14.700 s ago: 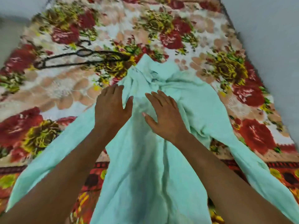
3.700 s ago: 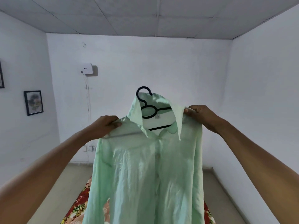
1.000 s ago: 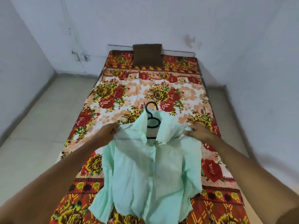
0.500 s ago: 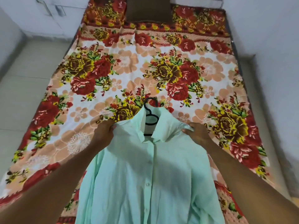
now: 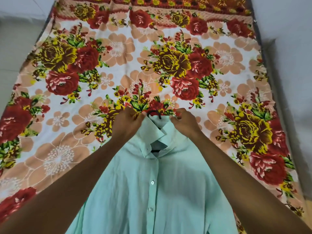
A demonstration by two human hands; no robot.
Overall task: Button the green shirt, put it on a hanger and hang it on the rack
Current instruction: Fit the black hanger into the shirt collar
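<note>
The pale green shirt lies front up on the bed, its placket buttoned with white buttons showing. A black hanger sits inside it; only the hook above the collar and a short dark piece in the neck opening show. My left hand pinches the left side of the collar with curled fingers. On the other side my right hand pinches the collar's right edge next to the hook. No rack is in view.
The bed carries a floral sheet in red, yellow and peach. Grey floor runs along the left side. A white wall stands close along the right edge of the bed.
Since 3.7 s ago the shirt on its hanger came down from in front of me onto the bed. In the last half second both hands moved in from the shoulders to the collar.
</note>
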